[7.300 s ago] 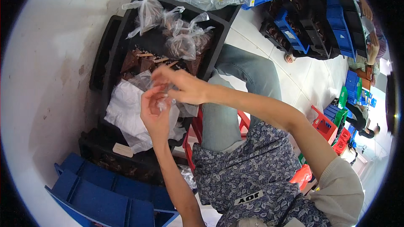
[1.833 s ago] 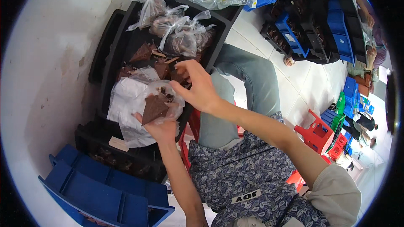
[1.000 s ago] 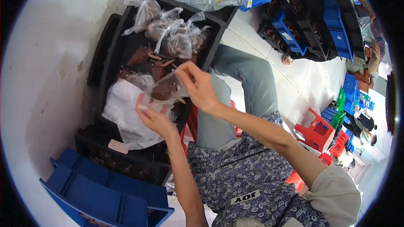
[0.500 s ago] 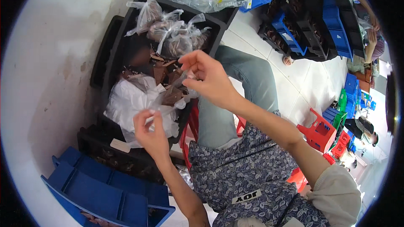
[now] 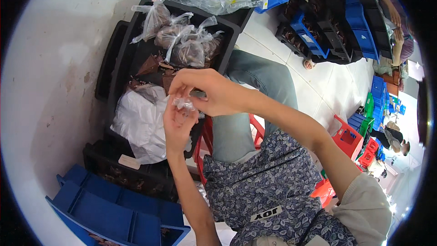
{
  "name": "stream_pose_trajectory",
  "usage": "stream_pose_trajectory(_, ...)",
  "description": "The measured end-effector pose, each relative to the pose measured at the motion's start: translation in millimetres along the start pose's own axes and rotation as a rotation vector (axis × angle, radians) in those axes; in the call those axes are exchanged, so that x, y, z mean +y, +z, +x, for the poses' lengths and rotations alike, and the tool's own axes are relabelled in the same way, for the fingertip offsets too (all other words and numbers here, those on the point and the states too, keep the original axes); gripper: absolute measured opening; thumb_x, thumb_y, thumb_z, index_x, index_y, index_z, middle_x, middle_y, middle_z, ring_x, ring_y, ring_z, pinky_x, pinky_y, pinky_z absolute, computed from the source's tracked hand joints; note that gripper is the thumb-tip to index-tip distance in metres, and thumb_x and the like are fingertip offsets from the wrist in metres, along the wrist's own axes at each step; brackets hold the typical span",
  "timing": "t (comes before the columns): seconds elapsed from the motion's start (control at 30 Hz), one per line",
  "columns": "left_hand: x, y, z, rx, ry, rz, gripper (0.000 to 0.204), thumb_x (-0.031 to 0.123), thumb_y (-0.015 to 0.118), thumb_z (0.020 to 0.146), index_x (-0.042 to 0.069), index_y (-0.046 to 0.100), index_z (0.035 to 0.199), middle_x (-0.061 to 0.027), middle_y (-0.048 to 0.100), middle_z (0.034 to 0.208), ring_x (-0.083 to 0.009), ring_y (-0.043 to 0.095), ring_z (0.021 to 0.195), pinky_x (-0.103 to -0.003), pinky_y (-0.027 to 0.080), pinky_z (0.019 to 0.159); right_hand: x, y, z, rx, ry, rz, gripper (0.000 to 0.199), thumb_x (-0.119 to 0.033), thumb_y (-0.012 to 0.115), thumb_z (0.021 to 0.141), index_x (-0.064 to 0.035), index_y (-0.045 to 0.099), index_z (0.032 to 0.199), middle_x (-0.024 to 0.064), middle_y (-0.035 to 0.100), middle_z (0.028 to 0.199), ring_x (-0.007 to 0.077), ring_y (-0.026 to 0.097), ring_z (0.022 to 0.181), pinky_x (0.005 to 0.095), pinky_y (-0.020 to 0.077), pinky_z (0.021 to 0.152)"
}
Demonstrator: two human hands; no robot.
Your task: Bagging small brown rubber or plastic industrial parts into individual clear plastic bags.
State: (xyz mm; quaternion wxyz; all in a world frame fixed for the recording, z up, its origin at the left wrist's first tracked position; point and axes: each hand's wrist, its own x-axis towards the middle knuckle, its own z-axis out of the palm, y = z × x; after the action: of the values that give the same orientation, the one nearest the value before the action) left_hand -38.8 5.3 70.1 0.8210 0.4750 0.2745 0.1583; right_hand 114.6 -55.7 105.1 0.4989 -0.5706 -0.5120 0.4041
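Watching through the head cam from way over here, I've got both hands meeting over the near end of a black crate (image 5: 237,26). My left hand (image 5: 176,131) is palm up with its fingers curled, and my right hand (image 5: 213,92) comes in from the side, thumb and fingertips bent in. The grip on both is narrow, pinched on a scrunched-up bit of clear plastic bag (image 5: 184,104) right between them; the rest of the bag is mostly hidden, so I can't tell what's in it. Just left of my hands there's a pile of white plastic bags (image 5: 142,115), with some dark brown pieces (image 5: 148,66) beyond it. A cluster of knotted clear bags (image 5: 187,50) sits at the crate's far end, and a blue crate (image 5: 114,207) is down at lower left.
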Motion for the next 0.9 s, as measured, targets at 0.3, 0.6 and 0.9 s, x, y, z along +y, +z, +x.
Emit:
stream_pose_trajectory(0.3,13,-1,2,0.129,-0.049,0.322,0.016,0.014,0.045,0.095,0.002,0.042,0.103,-0.0056,0.056,0.079,-0.0093,0.053,0.064,-0.022,0.043,0.059,19,14,-9,0.066,0.160,-0.105,0.019,0.002,0.058,0.075,0.0010,0.056,0.094,0.0102,0.055,0.087,0.0260,0.057,0.079,0.0335,0.0471,0.069)
stream_pose_trajectory(0.6,12,-20,-9,0.282,-0.052,0.313,0.037,0.015,0.040,0.096,-0.002,0.040,0.129,-0.0082,0.055,0.112,-0.0097,0.050,0.085,-0.024,0.041,0.076,21,53,-13,0.273,-0.008,-0.161,0.010,-0.005,0.059,0.079,-0.0025,0.056,0.087,0.0106,0.054,0.083,0.0284,0.052,0.081,0.0350,0.0445,0.070)
stream_pose_trajectory(0.9,11,-25,-14,0.321,-0.094,0.308,0.038,0.016,0.039,0.096,0.000,0.038,0.131,-0.0103,0.049,0.123,-0.0119,0.050,0.087,-0.024,0.041,0.076,33,46,3,0.189,0.077,-0.085,0.008,-0.006,0.063,0.077,-0.0027,0.061,0.084,0.0088,0.053,0.082,0.0268,0.052,0.082,0.0337,0.0444,0.071)
